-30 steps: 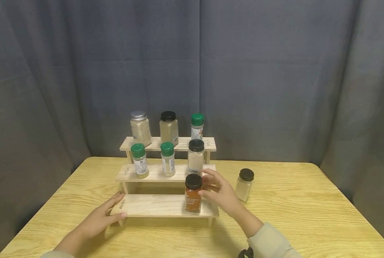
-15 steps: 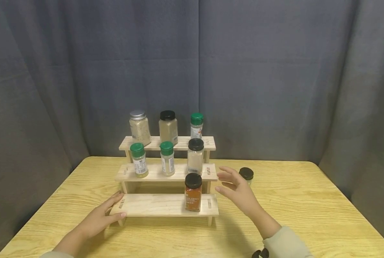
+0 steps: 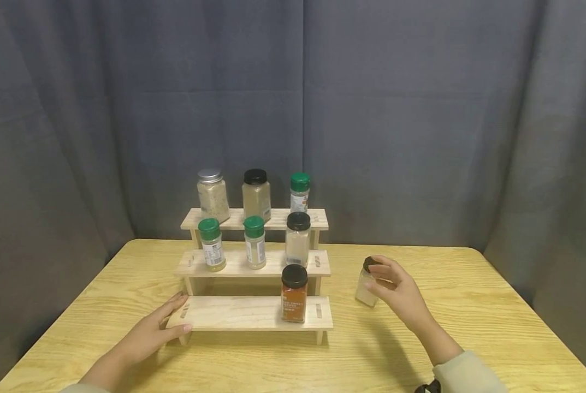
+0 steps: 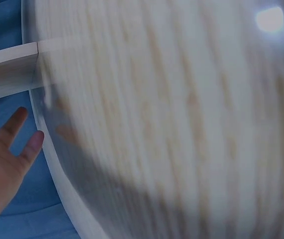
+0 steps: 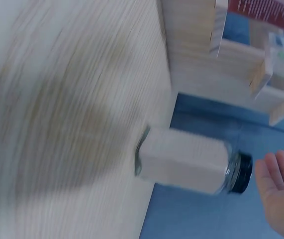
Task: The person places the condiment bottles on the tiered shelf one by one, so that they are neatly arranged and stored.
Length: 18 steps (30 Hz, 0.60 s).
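Observation:
My left hand [image 3: 147, 333] rests at the left end of the bottom tier of a wooden spice rack [image 3: 243, 314], thumb along its front and fingers behind. Its straight, spread fingers also show in the left wrist view. To the right of the rack, my right hand [image 3: 402, 292] is at a square glass jar [image 3: 366, 289] of pale powder with a black lid [image 5: 242, 173]. Fingers and thumb are spread round its upper part in the head view; in the right wrist view, the fingertips show beside the lid. The jar stands upright on the table.
A red-orange spice jar [image 3: 294, 303] stands on the bottom tier's right side. Two green-capped shakers and a black-lidded jar [image 3: 297, 245] line the middle tier. Above them are a silver-lidded jar [image 3: 214, 199], another black-lidded jar [image 3: 256, 199] and a green-capped shaker [image 3: 300, 196]. Grey curtains [image 3: 396, 136] hang behind.
My right hand has left the red-orange jar on the bottom tier and moved right to the pale powder jar on the table. The left hand has stayed at the rack.

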{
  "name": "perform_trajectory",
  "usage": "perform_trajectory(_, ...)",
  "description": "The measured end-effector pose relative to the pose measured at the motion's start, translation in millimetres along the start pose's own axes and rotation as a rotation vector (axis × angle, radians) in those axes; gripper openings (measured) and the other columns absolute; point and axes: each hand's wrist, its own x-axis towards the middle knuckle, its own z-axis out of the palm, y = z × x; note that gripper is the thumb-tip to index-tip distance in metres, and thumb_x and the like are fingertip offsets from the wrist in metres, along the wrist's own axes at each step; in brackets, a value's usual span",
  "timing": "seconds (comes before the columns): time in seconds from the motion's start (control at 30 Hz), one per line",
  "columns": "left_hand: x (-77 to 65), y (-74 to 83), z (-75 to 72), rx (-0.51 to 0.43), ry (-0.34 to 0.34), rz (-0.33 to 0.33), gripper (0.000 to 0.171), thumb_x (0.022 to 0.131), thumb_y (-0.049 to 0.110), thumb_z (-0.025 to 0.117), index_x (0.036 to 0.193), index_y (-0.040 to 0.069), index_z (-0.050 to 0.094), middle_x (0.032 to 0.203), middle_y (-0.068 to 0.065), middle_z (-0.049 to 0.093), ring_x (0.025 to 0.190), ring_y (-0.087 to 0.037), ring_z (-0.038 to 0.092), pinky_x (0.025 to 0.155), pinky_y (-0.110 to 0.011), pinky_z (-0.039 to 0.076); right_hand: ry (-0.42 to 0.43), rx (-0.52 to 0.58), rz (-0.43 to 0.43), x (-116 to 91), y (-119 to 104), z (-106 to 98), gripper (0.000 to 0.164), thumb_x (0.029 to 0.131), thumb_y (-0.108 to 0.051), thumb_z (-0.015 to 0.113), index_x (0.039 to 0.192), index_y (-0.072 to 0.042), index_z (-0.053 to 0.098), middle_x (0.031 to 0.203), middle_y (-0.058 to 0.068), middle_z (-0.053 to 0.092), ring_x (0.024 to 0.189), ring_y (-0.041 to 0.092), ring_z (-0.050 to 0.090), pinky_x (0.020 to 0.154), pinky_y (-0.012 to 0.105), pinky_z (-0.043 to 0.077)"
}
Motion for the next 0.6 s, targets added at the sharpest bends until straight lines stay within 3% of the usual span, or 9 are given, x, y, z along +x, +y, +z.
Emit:
perform_trajectory(0.3, -0.8, 1.3, -1.0, 0.0, -0.003, -0.002, 0.068, 0.083, 0.039, 0.053, 0.136, 0.007, 0.025, 0.141, -0.019, 0.011, 0.123, -0.044, 0.01, 0.091, -0.06, 0.019, 0.059, -0.043, 0.052, -0.1, 13.7, -18.0, 0.058, 0.081, -0.022, 0.061, 0.129, -0.006, 0.034, 0.118, 0.021, 0.046, 0.108, 0.032, 0.044, 0.089, 0.04, 0.037)
perform_trajectory(0.6, -0.9, -0.9, -0.3, -0.008, -0.001, 0.008, 0.068, 0.083, 0.038, 0.053, 0.136, 0.006, 0.025, 0.141, -0.019, 0.011, 0.123, -0.044, 0.01, 0.091, -0.06, 0.019, 0.071, -0.058, 0.081, 1.4, 30.9, -18.5, 0.058, 0.081, -0.02, 0.061, 0.129, -0.001, 0.032, 0.12, 0.025, 0.041, 0.11, 0.037, 0.039, 0.091, 0.048, 0.033)
